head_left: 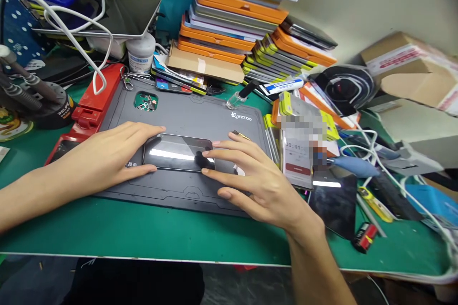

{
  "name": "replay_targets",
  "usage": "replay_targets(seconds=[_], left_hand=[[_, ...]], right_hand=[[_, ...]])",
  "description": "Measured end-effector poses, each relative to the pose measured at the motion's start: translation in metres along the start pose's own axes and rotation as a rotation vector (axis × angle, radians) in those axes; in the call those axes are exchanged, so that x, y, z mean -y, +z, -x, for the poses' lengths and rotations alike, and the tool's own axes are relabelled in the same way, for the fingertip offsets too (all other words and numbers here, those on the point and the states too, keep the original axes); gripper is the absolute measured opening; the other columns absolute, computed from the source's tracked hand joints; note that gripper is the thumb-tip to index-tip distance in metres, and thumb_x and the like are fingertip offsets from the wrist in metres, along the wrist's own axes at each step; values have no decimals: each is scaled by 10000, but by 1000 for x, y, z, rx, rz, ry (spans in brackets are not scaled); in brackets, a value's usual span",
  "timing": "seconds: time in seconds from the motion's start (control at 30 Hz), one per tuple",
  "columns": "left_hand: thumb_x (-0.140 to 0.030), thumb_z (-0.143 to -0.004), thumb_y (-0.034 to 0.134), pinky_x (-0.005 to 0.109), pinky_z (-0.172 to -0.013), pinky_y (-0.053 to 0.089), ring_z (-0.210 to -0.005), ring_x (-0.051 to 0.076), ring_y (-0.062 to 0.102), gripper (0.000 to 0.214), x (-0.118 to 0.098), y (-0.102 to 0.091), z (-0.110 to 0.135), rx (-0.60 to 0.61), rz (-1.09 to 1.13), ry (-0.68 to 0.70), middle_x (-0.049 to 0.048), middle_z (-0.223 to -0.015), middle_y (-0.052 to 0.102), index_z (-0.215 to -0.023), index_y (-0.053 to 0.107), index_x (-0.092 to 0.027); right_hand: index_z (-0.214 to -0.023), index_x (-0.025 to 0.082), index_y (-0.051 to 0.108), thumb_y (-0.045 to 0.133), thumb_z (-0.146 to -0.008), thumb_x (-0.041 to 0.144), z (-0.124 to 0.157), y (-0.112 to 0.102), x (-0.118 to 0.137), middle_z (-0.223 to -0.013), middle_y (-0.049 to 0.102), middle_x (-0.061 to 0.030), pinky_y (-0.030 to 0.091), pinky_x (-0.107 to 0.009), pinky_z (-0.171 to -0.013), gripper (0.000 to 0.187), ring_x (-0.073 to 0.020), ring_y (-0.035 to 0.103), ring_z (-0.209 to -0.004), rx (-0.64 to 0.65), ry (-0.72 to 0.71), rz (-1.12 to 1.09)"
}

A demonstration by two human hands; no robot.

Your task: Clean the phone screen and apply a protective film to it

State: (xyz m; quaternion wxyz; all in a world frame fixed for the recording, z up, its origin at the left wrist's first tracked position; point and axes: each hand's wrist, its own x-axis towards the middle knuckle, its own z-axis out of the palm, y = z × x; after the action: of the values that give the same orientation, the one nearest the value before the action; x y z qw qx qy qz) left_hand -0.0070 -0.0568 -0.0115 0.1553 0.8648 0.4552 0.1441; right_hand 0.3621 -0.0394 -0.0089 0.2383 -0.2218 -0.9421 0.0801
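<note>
A smartphone [175,153] with a dark, glossy screen lies flat on a grey work mat [193,194], with a bright light strip reflected in it. My left hand [110,155] is around its left end, the thumb at the near edge and the fingers at the far edge. Over the right end reaches my right hand [255,176], its fingers spread and some fingertips touching the screen and edge. Just past those fingers lies a small brass-coloured piece [240,134]. Small metal parts [146,103] sit in a recess at the mat's far left.
A glass bottle with a black cap [239,96] stands on the mat's far edge. Orange and grey boxes [229,19] are stacked behind. At right are a phone showing a timer [296,157], a dark panel [334,207] and a yellow cutter [375,204]. A red holder [96,95] lies left.
</note>
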Motion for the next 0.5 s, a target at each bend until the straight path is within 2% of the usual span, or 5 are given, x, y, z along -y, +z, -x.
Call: replay_targets(seconds=[0.17,0.5], left_hand=[[-732,-1182,478,472,-1206,610,-1507,352,693,742,0,1,0,-8,-8,23,148,-1660,699,-1748,513,-254],[-773,-1157,501,489,-1238,595,-1520,361,685,773,3,3,1,-9,26,2,145,-1678,688,-1748,528,-276]], right_hand=[[-1311,264,883,597,-1223,403,2,2,-3,-1508,806,-117,493,-607,-1385,330,-297,685,-1530,-1,14,6],[-1317,300,903,596,-1221,393,4,2,-10,-1570,778,-108,510,-615,-1362,334,-317,672,-1541,26,50,11]])
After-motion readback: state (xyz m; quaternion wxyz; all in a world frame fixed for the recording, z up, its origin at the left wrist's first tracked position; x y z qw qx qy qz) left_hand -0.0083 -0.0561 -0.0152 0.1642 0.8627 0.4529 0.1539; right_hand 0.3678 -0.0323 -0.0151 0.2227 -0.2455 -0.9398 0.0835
